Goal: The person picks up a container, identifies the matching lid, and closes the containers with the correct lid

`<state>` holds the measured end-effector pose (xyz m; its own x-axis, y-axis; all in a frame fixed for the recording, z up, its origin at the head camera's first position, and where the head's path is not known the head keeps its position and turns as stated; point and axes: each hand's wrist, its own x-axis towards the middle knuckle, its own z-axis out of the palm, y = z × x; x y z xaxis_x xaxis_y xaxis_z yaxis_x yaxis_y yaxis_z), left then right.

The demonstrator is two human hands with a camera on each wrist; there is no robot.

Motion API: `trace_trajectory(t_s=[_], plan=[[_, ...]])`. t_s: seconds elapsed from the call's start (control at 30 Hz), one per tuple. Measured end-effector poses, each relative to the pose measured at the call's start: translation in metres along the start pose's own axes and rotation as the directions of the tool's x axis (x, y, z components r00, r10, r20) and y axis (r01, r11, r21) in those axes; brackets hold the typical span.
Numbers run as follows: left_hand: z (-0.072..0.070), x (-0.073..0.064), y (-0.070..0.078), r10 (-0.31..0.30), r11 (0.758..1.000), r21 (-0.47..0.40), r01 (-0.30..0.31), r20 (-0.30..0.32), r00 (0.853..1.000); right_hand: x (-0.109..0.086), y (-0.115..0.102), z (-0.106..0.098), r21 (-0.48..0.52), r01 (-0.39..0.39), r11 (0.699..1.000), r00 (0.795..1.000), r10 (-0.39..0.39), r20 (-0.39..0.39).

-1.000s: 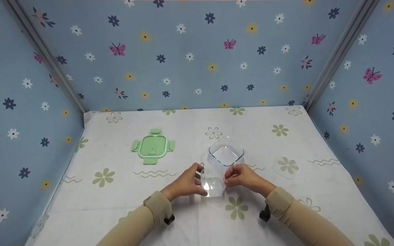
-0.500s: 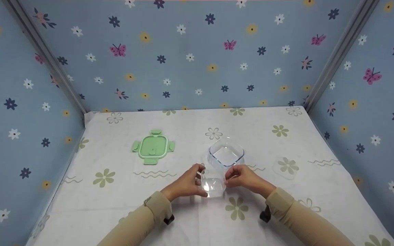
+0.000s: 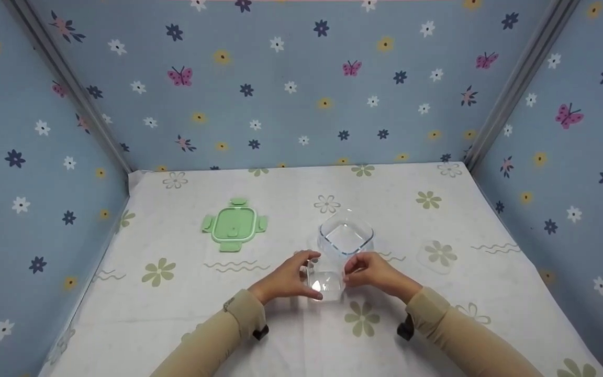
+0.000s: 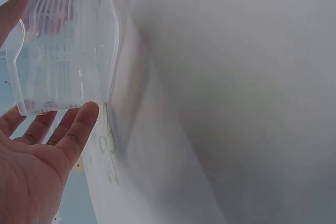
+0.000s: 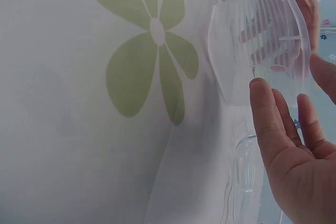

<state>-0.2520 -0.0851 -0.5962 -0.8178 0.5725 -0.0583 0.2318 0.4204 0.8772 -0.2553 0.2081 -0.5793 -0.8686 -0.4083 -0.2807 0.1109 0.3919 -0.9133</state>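
Both hands hold a small clear plastic box (image 3: 326, 285) with ridged walls, low over the cloth at the front middle. My left hand (image 3: 284, 280) grips its left side, thumb at the near edge and forefinger at the far one. On the right side my right hand (image 3: 377, 273) pinches the edge between thumb and fingers. In the left wrist view the fingers lie along the box wall (image 4: 79, 51). The right wrist view shows the fingertips (image 5: 259, 87) against the ridged box (image 5: 247, 45). Just behind it stands a larger clear container (image 3: 327, 245) with a bluish rim, uncovered.
A green lid (image 3: 234, 225) with side clips lies back left. Right of the hands, a thin clear square piece (image 3: 450, 259) lies flat over a printed flower. White flowered cloth (image 3: 176, 324) covers the table, and blue patterned walls (image 3: 301, 115) enclose three sides.
The left thumb and forefinger have slid a little to the right along the box, and the left wrist has shifted slightly right. The right hand and other things stay in place.
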Motion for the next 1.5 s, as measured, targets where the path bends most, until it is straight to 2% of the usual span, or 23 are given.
trace_trajectory(t_s=[0.2, 0.57, 0.83, 0.97, 1.17, 1.5], plan=[[0.0, 0.003, -0.002, -0.011, 0.998, -0.059, 0.011, 0.002, 1.0, -0.001, -0.001, 0.0, 0.004, 0.004, 1.0, 1.0, -0.004, 0.008], [0.0, 0.007, -0.002, -0.029, 1.0, -0.011, 0.029, -0.007, 1.0, 0.0, -0.008, -0.007, -0.052, -0.02, 0.998, 1.0, 0.019, -0.008], [0.002, 0.007, -0.003, -0.056, 0.998, -0.006, 0.056, -0.006, 0.998, 0.002, -0.02, -0.017, -0.026, -0.006, 1.0, 1.0, 0.005, -0.022], [0.001, 0.006, -0.004, -0.041, 0.999, -0.008, 0.041, -0.009, 0.999, 0.005, -0.026, -0.023, -0.029, 0.022, 0.999, 0.999, -0.023, -0.045], [0.001, 0.008, -0.005, -0.016, 1.0, -0.001, 0.016, -0.005, 1.0, 0.006, -0.034, -0.033, -0.026, 0.109, 0.994, 0.992, -0.11, -0.066], [0.0, 0.007, -0.003, -0.048, 0.999, 0.022, 0.048, 0.01, 0.999, 0.005, -0.045, -0.05, -0.097, 0.154, 0.983, 0.977, -0.166, -0.137]])
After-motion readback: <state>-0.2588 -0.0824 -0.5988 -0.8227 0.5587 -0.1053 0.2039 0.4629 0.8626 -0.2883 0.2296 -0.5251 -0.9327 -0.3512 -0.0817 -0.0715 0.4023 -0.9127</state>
